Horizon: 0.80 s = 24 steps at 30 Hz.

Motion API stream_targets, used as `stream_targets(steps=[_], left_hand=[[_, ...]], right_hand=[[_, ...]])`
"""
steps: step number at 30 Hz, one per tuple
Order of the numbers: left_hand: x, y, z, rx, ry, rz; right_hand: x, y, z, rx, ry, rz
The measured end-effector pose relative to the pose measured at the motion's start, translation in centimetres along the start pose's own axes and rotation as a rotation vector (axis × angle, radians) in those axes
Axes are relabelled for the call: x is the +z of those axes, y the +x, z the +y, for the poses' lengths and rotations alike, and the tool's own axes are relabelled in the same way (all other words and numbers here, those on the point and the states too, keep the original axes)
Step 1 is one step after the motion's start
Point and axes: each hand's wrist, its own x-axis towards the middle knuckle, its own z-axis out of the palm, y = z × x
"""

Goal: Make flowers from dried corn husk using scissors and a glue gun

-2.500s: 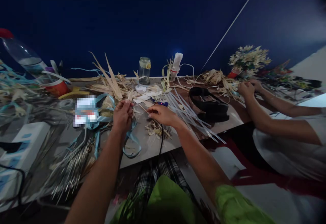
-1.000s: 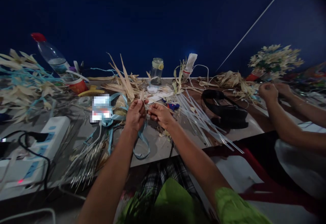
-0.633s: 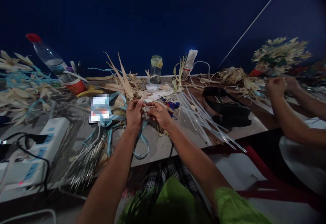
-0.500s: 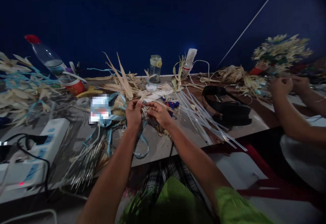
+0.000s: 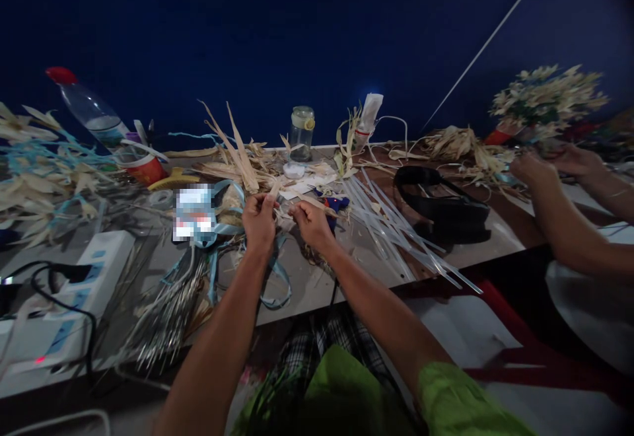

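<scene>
My left hand (image 5: 258, 222) is closed around a small bundle of dried husk strips (image 5: 274, 191), held upright over the table (image 5: 317, 277). My right hand (image 5: 310, 223) pinches a thin pale husk strip (image 5: 311, 203) right beside that bundle, fingertips nearly touching the left hand. A light blue ribbon (image 5: 275, 277) trails below my left hand. A blue glue gun (image 5: 333, 205) lies just behind my right hand.
Clear glue sticks (image 5: 396, 234) fan out to the right, beside a black strap (image 5: 440, 208). A glass jar (image 5: 302, 133), dried husks (image 5: 238, 152), a red cup (image 5: 144, 169), a bottle (image 5: 92, 111), a power strip (image 5: 59, 310) and wires (image 5: 163, 320) surround. Another person's hands (image 5: 549, 165) work at right near a flower bouquet (image 5: 545, 96).
My right hand came in from the table to meet the left and now pinches a strip at the bundle. The other person's hands have shifted slightly.
</scene>
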Motion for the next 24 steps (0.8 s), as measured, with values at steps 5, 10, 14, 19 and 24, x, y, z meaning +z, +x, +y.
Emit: stream_targets(steps=[5,10,14,19,24], left_hand=[[0.0,0.01,0.0,0.002,0.009,0.014],[-0.08,0.11,-0.05,0.01,0.026,0.01],[-0.05,0.06,-0.02,0.006,0.052,-0.012],[0.19,-0.28,0.22,-0.019,0.096,-0.052],[0.39,-0.48,0.17,-0.005,0.199,-0.113]], right_hand=[[0.31,-0.16,-0.14,0.028,0.011,-0.007],[0.56,-0.43,-0.78,0.112,0.132,-0.018],[0.65,-0.47,-0.9,0.174,0.239,-0.047],[0.83,-0.27,-0.41,0.189,0.306,-0.092],[0.81,-0.05,-0.36,0.221,0.32,-0.054]])
